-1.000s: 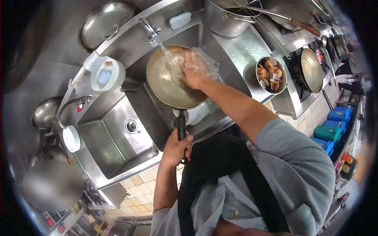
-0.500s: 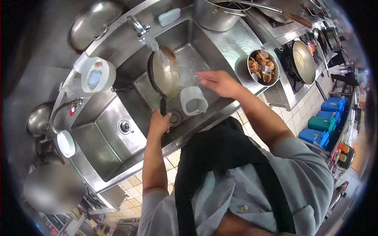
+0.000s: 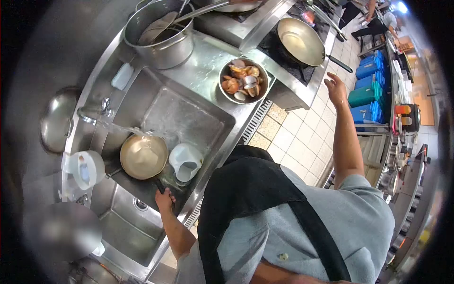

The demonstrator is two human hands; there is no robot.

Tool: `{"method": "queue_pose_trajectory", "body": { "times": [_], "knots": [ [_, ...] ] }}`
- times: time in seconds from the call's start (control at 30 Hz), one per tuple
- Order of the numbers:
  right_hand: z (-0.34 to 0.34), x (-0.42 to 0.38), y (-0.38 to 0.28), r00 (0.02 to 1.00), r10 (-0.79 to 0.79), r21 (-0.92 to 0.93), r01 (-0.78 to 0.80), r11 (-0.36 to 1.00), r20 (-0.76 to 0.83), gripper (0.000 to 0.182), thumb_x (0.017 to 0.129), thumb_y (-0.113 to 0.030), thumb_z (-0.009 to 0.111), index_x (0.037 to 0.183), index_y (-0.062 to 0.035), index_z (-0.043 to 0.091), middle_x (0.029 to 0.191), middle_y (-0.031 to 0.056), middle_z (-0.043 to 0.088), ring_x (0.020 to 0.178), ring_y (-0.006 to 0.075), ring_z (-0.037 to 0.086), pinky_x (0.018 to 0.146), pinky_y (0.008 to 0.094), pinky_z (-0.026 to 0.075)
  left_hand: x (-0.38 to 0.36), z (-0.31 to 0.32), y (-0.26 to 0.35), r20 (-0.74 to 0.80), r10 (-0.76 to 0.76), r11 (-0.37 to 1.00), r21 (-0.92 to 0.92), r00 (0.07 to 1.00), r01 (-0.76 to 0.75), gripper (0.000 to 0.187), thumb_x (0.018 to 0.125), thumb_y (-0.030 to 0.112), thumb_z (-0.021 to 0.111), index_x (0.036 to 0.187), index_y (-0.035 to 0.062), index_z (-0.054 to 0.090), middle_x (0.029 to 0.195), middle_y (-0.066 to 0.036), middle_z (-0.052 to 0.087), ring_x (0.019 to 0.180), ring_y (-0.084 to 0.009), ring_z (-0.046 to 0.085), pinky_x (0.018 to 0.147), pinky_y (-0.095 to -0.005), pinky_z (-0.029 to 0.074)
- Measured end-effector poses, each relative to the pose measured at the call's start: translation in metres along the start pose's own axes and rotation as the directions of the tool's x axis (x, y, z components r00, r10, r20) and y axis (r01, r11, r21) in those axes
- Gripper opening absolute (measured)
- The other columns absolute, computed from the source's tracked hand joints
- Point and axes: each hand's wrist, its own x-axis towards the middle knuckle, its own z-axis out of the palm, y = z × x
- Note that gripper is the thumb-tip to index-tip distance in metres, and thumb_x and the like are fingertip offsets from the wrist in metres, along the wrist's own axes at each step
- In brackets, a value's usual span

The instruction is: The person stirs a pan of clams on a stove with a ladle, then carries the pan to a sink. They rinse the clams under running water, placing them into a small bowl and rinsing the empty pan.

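Note:
My left hand (image 3: 165, 199) is wrapped around the dark handle of a frying pan (image 3: 144, 157) in the sink. The pan faces up, its pale inside wet, near the stream from the running tap (image 3: 97, 113). Beside the pan stands a white plastic pitcher (image 3: 186, 163) in the same basin. Out to the right, over the floor, my right hand (image 3: 336, 89) is empty, fingers stretched. Nearest to it is the black handle of a second frying pan (image 3: 301, 42) on the stove, with a gap between them.
A metal pot of clams (image 3: 242, 81) stands on the counter's corner by the stove. Behind it is a tall stockpot (image 3: 158, 35) with utensils. A white container (image 3: 87, 169) sits on the sink's back ledge. Blue and green bins (image 3: 364, 94) line the right; a person (image 3: 378, 26) stands far back.
My view has turned right. My right hand has left the sink, swinging out toward the stove. My left hand keeps hold of the frying pan, which was tilted under the tap and now lies flatter.

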Motion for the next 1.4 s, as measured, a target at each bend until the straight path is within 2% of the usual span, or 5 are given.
{"method": "queue_pose_trajectory", "body": {
  "times": [0.3, 0.37, 0.53, 0.8, 1.4],
  "knots": [
    [-0.015, 0.142, 0.103, 0.980, 0.170, -0.659, -0.061, 0.750, 0.103, 0.067, 0.083, -0.023, 0.067, 0.143, -0.0069, 0.041, 0.149, 0.0285, 0.032, 0.137, 0.0421, 0.034, 0.113, 0.0432, 0.031, 0.040, 0.005, -0.028, -0.104, 0.238, 0.557, 0.829, 0.966, -0.048, 0.035, 0.083, 0.010, 0.062, 0.115, -0.0059, 0.061, 0.103, -0.024, 0.067, 0.104, -0.0366, 0.062, 0.094, -0.0405, 0.047],
    [-0.008, 0.173, 0.141, 0.986, 0.142, -0.775, -0.021, 0.632, 0.090, 0.070, 0.083, -0.020, 0.062, 0.147, -0.0088, 0.036, 0.150, 0.0311, 0.027, 0.138, 0.0416, 0.033, 0.114, 0.0488, 0.025, 0.034, 0.010, -0.001, 0.256, 0.283, -0.035, 0.966, 0.924, -0.257, 0.037, 0.084, 0.014, 0.062, 0.115, -0.0063, 0.062, 0.111, -0.024, 0.066, 0.111, -0.0366, 0.059, 0.098, -0.0415, 0.044],
    [-0.028, 0.164, 0.078, 0.955, 0.284, -0.741, -0.134, 0.658, 0.080, 0.058, 0.083, -0.022, 0.064, 0.138, -0.0104, 0.047, 0.144, 0.0236, 0.042, 0.129, 0.0378, 0.047, 0.104, 0.0505, 0.039, -0.042, 0.108, 0.129, -0.073, 0.418, 0.901, 0.159, 0.905, -0.403, 0.042, 0.090, 0.024, 0.066, 0.121, -0.0030, 0.059, 0.109, -0.015, 0.067, 0.092, -0.0193, 0.066, 0.079, -0.0305, 0.052],
    [-0.024, 0.140, 0.137, 0.820, 0.268, -0.203, -0.189, 0.961, 0.506, 0.030, 0.082, -0.031, 0.072, 0.081, -0.0021, 0.064, 0.064, 0.0072, 0.060, 0.049, 0.0175, 0.055, 0.047, 0.0336, 0.043, -0.078, 0.269, 0.257, 0.302, 0.410, 0.893, -0.326, 0.861, -0.311, 0.051, 0.093, 0.025, 0.064, 0.130, -0.0051, 0.045, 0.118, -0.018, 0.060, 0.085, -0.0231, 0.069, 0.069, -0.0307, 0.057],
    [-0.009, -0.092, -0.025, 0.763, 0.152, 0.520, -0.557, 0.648, 0.628, 0.017, 0.092, -0.019, 0.061, 0.090, -0.0084, 0.049, 0.059, -0.0032, 0.043, 0.041, 0.0066, 0.040, 0.037, 0.0230, 0.033, -0.062, 0.195, 0.191, 0.236, 0.280, 0.838, -0.533, 0.931, -0.117, 0.014, 0.088, 0.001, 0.054, 0.092, -0.0014, 0.040, 0.078, -0.020, 0.059, 0.055, -0.0278, 0.066, 0.045, -0.0316, 0.056]
  ]
}}
